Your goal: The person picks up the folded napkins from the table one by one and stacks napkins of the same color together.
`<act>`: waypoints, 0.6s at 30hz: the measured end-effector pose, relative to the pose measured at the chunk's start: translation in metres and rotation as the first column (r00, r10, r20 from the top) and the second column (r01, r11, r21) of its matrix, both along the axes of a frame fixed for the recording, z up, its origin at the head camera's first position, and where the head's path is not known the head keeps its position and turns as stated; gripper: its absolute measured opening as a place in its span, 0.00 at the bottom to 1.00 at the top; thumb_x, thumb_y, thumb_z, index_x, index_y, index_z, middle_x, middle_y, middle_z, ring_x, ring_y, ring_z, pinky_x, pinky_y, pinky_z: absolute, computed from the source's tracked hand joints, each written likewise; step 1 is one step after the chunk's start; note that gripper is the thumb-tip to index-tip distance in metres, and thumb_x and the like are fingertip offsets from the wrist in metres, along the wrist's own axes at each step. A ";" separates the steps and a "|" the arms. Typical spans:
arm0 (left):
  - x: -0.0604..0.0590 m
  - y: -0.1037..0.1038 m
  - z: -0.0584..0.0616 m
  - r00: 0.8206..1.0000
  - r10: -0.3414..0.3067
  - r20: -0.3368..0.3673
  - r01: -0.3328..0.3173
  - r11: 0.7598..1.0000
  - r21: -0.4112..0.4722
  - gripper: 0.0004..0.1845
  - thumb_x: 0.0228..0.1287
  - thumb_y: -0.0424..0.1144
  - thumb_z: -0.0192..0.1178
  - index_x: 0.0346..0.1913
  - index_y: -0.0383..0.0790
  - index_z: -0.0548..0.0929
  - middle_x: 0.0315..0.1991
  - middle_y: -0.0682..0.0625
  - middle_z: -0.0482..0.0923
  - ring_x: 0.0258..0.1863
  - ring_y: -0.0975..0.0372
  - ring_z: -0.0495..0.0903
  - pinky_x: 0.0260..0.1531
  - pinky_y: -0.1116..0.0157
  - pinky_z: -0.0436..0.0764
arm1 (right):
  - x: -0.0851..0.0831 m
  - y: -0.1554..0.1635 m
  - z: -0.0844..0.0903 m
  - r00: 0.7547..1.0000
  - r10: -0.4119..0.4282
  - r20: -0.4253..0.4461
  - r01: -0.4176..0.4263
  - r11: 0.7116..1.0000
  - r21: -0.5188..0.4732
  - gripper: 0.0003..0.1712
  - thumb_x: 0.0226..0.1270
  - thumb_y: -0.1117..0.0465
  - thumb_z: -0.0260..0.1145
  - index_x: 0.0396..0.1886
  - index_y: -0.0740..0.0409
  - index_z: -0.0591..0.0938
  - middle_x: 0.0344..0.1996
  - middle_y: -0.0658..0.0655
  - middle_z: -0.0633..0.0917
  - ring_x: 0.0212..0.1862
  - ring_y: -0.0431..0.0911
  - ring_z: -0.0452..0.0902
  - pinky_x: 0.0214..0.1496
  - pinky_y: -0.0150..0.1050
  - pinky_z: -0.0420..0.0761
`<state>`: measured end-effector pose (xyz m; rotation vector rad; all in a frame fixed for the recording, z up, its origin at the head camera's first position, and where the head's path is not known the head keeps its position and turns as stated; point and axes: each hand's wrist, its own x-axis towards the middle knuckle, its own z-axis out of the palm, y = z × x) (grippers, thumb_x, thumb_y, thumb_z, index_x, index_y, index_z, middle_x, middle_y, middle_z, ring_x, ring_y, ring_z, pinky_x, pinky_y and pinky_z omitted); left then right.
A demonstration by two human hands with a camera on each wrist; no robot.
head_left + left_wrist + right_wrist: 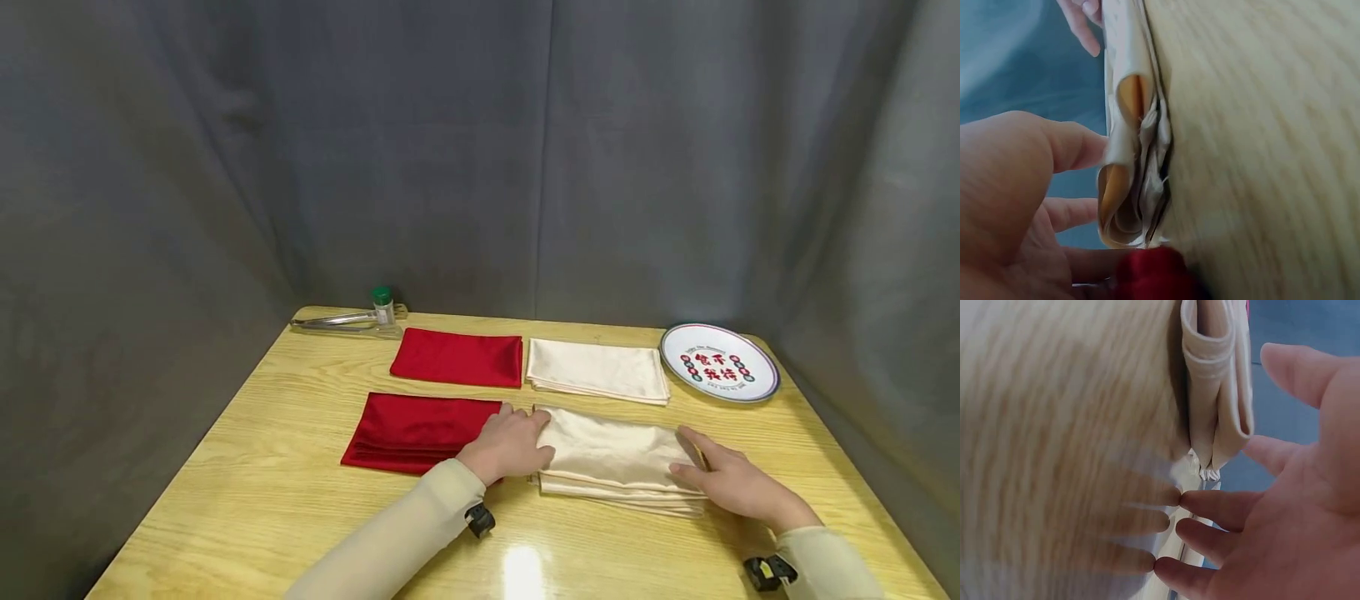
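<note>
Left hand (512, 443), fingers spread, touching nearer folded cream satin cloth (611, 450) | right hand (735, 481) spread at its right end | small green-lidded cylindrical jar (384, 311), contents unclear

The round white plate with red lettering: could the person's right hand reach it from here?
Probably yes: the right hand is at the right end of the nearer folded cream satin cloth, and just yellowish wooden tabletop shows between hand and plate.

White glare on table (522, 573); 2 wrist views soft.
</note>
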<state>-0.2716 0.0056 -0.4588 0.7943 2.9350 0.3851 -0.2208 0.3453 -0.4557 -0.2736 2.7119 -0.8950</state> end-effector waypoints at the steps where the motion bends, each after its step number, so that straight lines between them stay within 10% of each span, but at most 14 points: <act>1: 0.001 0.001 0.000 1.000 -0.009 -0.008 0.009 1.000 -0.014 0.30 0.67 0.54 0.54 0.69 0.47 0.71 0.55 0.47 0.78 0.50 0.54 0.70 0.49 0.57 0.71 | 0.001 -0.001 0.000 1.000 0.004 0.004 -0.003 1.000 -0.022 0.50 0.71 0.37 0.57 0.77 0.64 0.52 0.73 0.69 0.59 0.71 0.68 0.52 0.65 0.68 0.57; 18: -0.004 -0.002 0.001 0.979 -0.061 0.194 0.015 0.974 0.228 0.33 0.65 0.52 0.60 0.71 0.46 0.70 0.63 0.56 0.74 0.66 0.57 0.68 0.65 0.60 0.64 | 0.006 -0.015 -0.012 0.990 0.013 -0.143 -0.009 1.000 0.028 0.37 0.69 0.43 0.63 0.68 0.63 0.71 0.66 0.74 0.68 0.68 0.76 0.50 0.61 0.73 0.54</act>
